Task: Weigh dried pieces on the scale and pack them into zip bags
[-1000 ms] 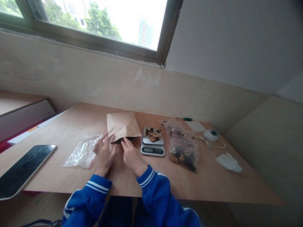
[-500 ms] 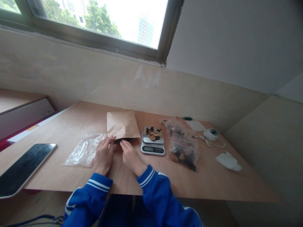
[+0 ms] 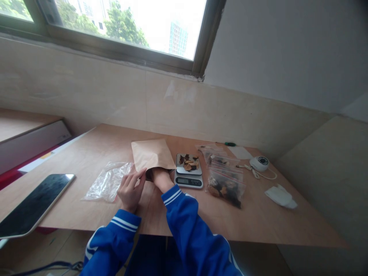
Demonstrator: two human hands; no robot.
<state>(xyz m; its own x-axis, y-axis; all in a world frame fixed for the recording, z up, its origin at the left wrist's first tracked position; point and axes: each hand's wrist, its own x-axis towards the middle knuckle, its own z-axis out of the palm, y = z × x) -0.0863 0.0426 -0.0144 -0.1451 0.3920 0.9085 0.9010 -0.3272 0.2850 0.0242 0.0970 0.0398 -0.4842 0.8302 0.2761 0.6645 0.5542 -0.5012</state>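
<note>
The right grip cannot be told: the right hand (image 3: 160, 178) is pushed into the mouth of the brown paper bag (image 3: 152, 154) up to the knuckles. Its fingers are hidden inside, and only the back of the hand and the wrist show. The right forearm, in a blue sleeve (image 3: 184, 218) with white cuff stripes, runs straight away from the body and tilts slightly left toward the bag.

The left hand (image 3: 130, 189) lies just left of it, palm down and low over the table (image 3: 86, 153). Its fingers (image 3: 137, 177) are stretched out and a little apart. The tips rest at the near left corner of the bag's mouth, and they are not closed around anything that shows.

The paper bag lies flat on the table in front of the person, a little left of the middle. Its long axis runs from near to far, with the open mouth facing the person and the sealed end pointing at the wall below the window.

Just right of the bag, close to touching, stands a small digital scale (image 3: 188, 175) with dried pieces (image 3: 189, 164) on its pan. Further right lie filled zip bags (image 3: 226, 181). An empty clear plastic bag (image 3: 107, 182) lies left of the left hand, and a dark tablet (image 3: 31, 203) lies at the table's left edge.
</note>
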